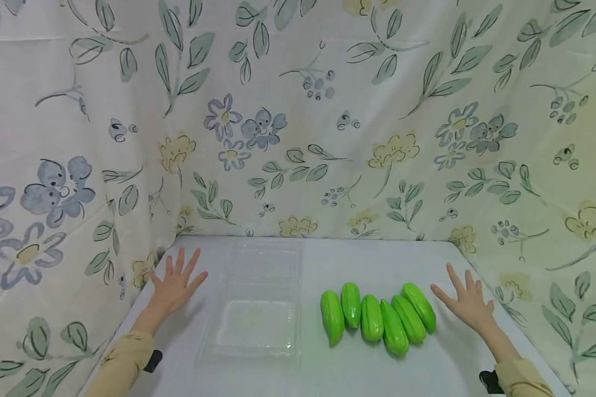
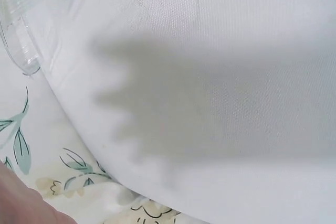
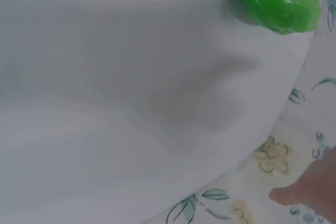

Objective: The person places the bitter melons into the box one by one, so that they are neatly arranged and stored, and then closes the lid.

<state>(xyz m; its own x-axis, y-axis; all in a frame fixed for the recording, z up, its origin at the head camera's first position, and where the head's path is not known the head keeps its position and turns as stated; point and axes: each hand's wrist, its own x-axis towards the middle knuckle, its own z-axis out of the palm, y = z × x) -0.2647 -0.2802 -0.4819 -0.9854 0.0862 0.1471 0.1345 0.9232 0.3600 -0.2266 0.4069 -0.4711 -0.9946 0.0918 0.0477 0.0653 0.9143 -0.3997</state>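
My left hand (image 1: 173, 285) is held above the white table with its fingers spread and nothing in it. To its right lies a clear plastic clamshell box (image 1: 258, 325), its lid folded back towards the far edge. Several glossy green vegetables, shaped like small cucumbers (image 1: 372, 318), lie side by side right of the box. Beyond them, my right hand (image 1: 469, 303) hovers with spread fingers, also holding nothing. In the right wrist view one green vegetable (image 3: 281, 4) shows at the top, and part of the right hand (image 3: 315, 187) at the lower right.
The white table (image 1: 367, 375) has a floral curtain (image 1: 298, 121) behind it and along both sides. Shadows of the hands fall on the tabletop. Dark wrist straps (image 1: 153, 361) show below both sleeves.
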